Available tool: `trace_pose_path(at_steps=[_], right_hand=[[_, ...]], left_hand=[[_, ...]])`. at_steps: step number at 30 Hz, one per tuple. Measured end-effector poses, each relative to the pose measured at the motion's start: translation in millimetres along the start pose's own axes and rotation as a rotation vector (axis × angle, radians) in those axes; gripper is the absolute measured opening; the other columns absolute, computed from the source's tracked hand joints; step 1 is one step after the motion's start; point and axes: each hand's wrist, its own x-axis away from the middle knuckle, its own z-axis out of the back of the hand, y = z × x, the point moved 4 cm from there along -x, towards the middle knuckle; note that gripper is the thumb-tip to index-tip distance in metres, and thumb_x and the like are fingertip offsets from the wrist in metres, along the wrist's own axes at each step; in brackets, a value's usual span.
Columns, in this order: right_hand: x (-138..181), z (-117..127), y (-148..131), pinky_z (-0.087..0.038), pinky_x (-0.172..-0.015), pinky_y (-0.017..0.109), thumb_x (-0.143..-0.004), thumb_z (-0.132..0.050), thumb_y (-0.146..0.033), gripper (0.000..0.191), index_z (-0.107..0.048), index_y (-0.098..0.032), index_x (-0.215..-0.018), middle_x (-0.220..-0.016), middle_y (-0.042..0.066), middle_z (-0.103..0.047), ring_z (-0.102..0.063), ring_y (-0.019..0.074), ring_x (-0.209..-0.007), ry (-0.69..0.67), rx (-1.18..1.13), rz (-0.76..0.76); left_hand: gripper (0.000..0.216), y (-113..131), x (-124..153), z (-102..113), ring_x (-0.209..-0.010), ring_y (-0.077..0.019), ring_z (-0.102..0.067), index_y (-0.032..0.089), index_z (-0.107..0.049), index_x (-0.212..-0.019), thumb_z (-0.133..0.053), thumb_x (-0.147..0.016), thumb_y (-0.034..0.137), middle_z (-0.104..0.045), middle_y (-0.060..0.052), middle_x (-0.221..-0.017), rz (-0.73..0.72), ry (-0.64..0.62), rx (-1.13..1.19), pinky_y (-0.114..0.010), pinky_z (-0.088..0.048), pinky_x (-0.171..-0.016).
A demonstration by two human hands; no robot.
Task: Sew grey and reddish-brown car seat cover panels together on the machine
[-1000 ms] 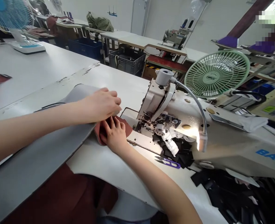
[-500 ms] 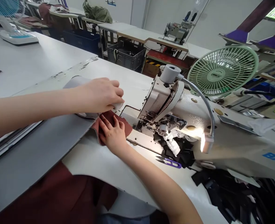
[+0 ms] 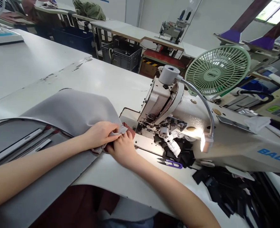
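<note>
A grey fabric piece (image 3: pixel 78 106) with a maroon underside lies across the table left of the sewing machine (image 3: pixel 163 98). My left hand (image 3: pixel 103 134) is closed, pinching the folded corner of this fabric. Right beside it, my right hand (image 3: pixel 124 148) has its fingers bent over the same edge, its thumb under the left fingers. A bit of maroon cloth (image 3: pixel 130 130) shows past the right fingertips, close to the machine's needle area. What lies beneath the right fingers is partly hidden.
Purple thread snips (image 3: pixel 170 163) lie in front of the machine, near a heap of black pieces (image 3: pixel 186 152). A lit lamp (image 3: pixel 206 142) hangs from a bendy arm. Behind the machine stands a green fan (image 3: pixel 217 71). Maroon cloth (image 3: pixel 66 205) hangs below the table edge.
My left hand has brought the grey fabric down and toward me, so that it covers most of the maroon piece. My right hand's spread fingers have bent in to meet the left hand.
</note>
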Motion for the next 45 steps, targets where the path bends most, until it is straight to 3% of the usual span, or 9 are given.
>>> trace_pose_path(at_steps=[3, 8, 14, 20, 24, 26, 33, 38, 45], right_hand=[[13, 10, 13, -0.031, -0.115, 0.051, -0.091, -0.058, -0.037, 0.048, -0.061, -0.010, -0.130, -0.136, 0.019, -0.061, -0.041, 0.0345, -0.138, 0.021, -0.100, -0.093], [15, 17, 34, -0.035, -0.115, 0.047, -0.080, -0.058, -0.018, 0.049, -0.061, -0.016, -0.129, -0.147, 0.013, -0.053, -0.039, 0.0288, -0.142, 0.034, -0.312, -0.187], [-4, 28, 50, -0.048, -0.100, 0.037, -0.092, -0.057, -0.022, 0.021, -0.071, -0.021, -0.108, -0.113, 0.007, -0.069, -0.060, 0.0232, -0.109, 0.203, -0.358, -0.263], [-3, 26, 45, -0.049, -0.090, 0.032, -0.100, -0.050, -0.019, 0.022, -0.071, -0.021, -0.106, -0.106, 0.006, -0.069, -0.059, 0.0219, -0.099, 0.221, -0.078, -0.122], [1, 21, 40, -0.051, -0.084, 0.035, -0.103, -0.043, -0.018, 0.030, -0.070, -0.022, -0.115, -0.109, 0.008, -0.071, -0.059, 0.0239, -0.100, 0.125, 0.100, -0.022], [4, 21, 40, -0.052, -0.086, 0.037, -0.102, -0.045, -0.017, 0.029, -0.070, -0.019, -0.118, -0.112, 0.010, -0.071, -0.060, 0.0253, -0.103, 0.100, 0.124, 0.001], [46, 31, 30, -0.051, -0.099, 0.037, -0.096, -0.052, -0.018, 0.031, -0.064, -0.015, -0.124, -0.127, 0.011, -0.067, -0.061, 0.0224, -0.114, 0.169, -0.088, 0.100], [57, 25, 28, -0.053, -0.091, 0.041, -0.096, -0.059, -0.027, 0.039, -0.062, -0.011, -0.131, -0.132, 0.016, -0.066, -0.060, 0.0277, -0.122, 0.143, 0.108, 0.207], [42, 13, 52, -0.054, -0.085, 0.036, -0.099, -0.052, -0.015, 0.029, -0.066, -0.009, -0.124, -0.126, 0.016, -0.069, -0.061, 0.0270, -0.119, 0.246, 0.340, 0.206]], left_hand=[[0.030, -2, 4, -1, -0.091, -0.0217, -0.066, 0.018, -0.061, -0.119, -0.053, -0.094, 0.033, -0.070, -0.005, -0.097, -0.013, -0.022, 0.035, -0.033, -0.049, -0.081], [0.018, 6, 2, -3, -0.092, -0.0207, -0.065, 0.017, -0.068, -0.103, -0.056, -0.091, 0.025, -0.065, -0.007, -0.109, -0.081, -0.072, -0.007, -0.030, -0.050, -0.079], [0.013, 6, 1, -5, -0.097, -0.0236, -0.062, 0.017, -0.070, -0.096, -0.058, -0.090, 0.020, -0.066, -0.008, -0.100, -0.106, -0.114, -0.027, -0.034, -0.050, -0.084], [0.016, 7, 1, -4, -0.101, -0.0247, -0.062, 0.016, -0.066, -0.101, -0.060, -0.086, 0.018, -0.065, -0.009, -0.106, -0.062, -0.086, -0.015, -0.035, -0.051, -0.086], [0.051, 10, -1, 0, -0.121, -0.0260, -0.054, 0.014, -0.052, -0.132, -0.062, -0.082, 0.016, -0.055, -0.013, -0.138, -0.068, -0.016, -0.015, -0.035, -0.049, -0.098], [0.058, 12, -1, -1, -0.123, -0.0263, -0.052, 0.015, -0.046, -0.141, -0.061, -0.085, 0.017, -0.055, -0.012, -0.140, -0.099, -0.047, -0.028, -0.037, -0.048, -0.101], [0.028, 13, 0, -6, -0.111, -0.0269, -0.055, 0.013, -0.065, -0.117, -0.059, -0.092, 0.024, -0.063, -0.013, -0.120, -0.148, -0.109, -0.111, -0.039, -0.048, -0.096], [0.022, 8, -14, -8, -0.111, -0.0244, -0.054, 0.016, -0.068, -0.111, -0.054, -0.095, 0.020, -0.061, -0.010, -0.129, -0.207, -0.060, -0.177, -0.035, -0.048, -0.089], [0.021, 20, -55, -17, -0.098, -0.0232, -0.055, 0.018, -0.072, -0.105, -0.054, -0.097, 0.027, -0.066, -0.008, -0.111, -0.250, -0.087, -0.262, -0.034, -0.044, -0.083]])
